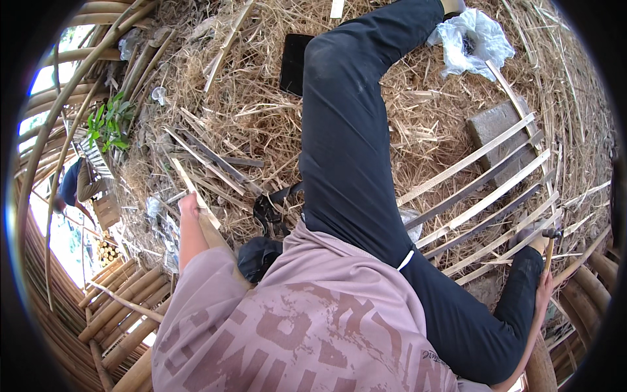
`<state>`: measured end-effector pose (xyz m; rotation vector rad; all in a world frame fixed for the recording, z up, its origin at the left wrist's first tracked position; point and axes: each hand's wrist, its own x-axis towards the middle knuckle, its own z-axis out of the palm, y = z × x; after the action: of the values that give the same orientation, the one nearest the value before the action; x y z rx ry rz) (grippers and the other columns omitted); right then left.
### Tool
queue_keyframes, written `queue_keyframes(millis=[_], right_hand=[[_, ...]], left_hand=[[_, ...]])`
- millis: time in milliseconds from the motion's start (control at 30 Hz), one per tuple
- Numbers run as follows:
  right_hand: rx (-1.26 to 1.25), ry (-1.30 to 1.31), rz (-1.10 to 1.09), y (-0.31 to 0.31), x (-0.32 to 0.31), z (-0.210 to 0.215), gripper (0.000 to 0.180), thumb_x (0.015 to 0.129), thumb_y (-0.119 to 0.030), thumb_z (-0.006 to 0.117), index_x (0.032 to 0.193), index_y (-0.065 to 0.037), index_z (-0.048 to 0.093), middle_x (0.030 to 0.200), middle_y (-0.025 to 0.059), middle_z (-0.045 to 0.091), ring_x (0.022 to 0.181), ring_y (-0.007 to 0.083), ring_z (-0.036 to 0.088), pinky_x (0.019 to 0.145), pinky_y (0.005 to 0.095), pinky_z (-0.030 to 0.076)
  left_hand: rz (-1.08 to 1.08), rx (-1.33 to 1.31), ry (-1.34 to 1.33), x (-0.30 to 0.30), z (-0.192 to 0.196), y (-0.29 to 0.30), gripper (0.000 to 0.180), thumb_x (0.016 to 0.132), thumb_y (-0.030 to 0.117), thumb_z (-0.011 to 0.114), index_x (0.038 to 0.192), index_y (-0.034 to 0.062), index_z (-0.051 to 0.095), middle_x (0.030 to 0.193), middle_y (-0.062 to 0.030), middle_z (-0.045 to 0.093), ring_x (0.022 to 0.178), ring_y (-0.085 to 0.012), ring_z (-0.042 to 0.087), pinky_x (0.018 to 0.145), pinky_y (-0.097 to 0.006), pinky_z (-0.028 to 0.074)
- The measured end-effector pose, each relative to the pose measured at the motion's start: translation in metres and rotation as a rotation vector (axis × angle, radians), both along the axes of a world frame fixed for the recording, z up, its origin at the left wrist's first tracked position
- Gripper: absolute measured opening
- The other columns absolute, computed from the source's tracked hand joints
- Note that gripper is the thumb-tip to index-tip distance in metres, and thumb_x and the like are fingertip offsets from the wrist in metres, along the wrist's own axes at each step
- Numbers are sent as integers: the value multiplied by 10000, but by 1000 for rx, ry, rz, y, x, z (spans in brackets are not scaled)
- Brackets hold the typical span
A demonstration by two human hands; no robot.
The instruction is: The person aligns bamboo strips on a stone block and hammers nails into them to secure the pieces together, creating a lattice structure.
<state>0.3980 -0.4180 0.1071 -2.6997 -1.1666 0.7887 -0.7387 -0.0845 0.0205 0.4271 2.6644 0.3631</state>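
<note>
At the left, my left hand (189, 204) is closed round a pale split-bamboo strip (185, 176), which points away from me over the straw. Far to the right, my right hand (543, 287) grips the handle of a hammer (552, 234), its dark head uppermost beside my foot. Between my legs and that side lies a frame of several light and dark slats (484, 197), set roughly parallel. Their right ends meet a long crosswise strip (511, 90). A grey block (482, 130) sits beneath the far slats.
Loose strips (212, 157) lie on the straw near my left hand. Beyond my knee are a black flat object (295, 64) and a clear plastic bag (475, 40). Bamboo poles (124, 304) stand at the left; another person (83, 183) bends there. More thick poles (588, 294) are at the right.
</note>
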Motion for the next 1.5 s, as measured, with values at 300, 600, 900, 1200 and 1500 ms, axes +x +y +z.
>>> queue_keyframes(millis=[300, 600, 900, 1200, 1500], right_hand=[[13, 15, -8, -5, -1, -1, 338, 1070, -315, 454, 964, -7, 543, 748, 28, 428, 692, 132, 411, 626, 319, 367], [76, 48, 29, 4, -3, -5, 335, 1071, -314, 452, 968, -9, 542, 754, 24, 426, 695, 130, 409, 627, 318, 365], [58, 16, -3, -14, 5, -3, 332, 1070, -314, 456, 1007, -1, 550, 773, 22, 445, 713, 132, 428, 644, 315, 374], [38, -39, -78, -12, -6, -4, 316, 1074, -305, 453, 1029, -7, 549, 792, 19, 453, 728, 125, 434, 664, 295, 389], [11, 70, -173, 9, -31, 11, 316, 1074, -294, 455, 952, -17, 545, 753, -4, 435, 695, 96, 413, 624, 275, 379]], left_hand=[[184, 338, -314, -48, 19, -8, 268, 941, 122, 641, 1106, -90, 654, 1014, -145, 695, 839, -228, 673, 737, -376, 547], [-82, 714, -342, -30, 74, 40, 266, 1025, 128, 532, 1230, -23, 453, 1209, -190, 619, 1072, -273, 650, 847, -426, 559], [-148, 890, -457, 119, 112, 127, 172, 1038, 194, 517, 1121, 49, 474, 866, -63, 547, 613, -98, 470, 500, -229, 396], [-445, 735, -833, 249, 157, 160, 387, 1046, 318, 521, 1259, -4, 518, 674, 52, 375, 488, -7, 312, 379, -164, 234], [-1122, 577, -138, 380, 179, 178, 303, 959, 169, 663, 1189, -13, 588, 668, -58, 636, 501, -84, 520, 470, -283, 381]])
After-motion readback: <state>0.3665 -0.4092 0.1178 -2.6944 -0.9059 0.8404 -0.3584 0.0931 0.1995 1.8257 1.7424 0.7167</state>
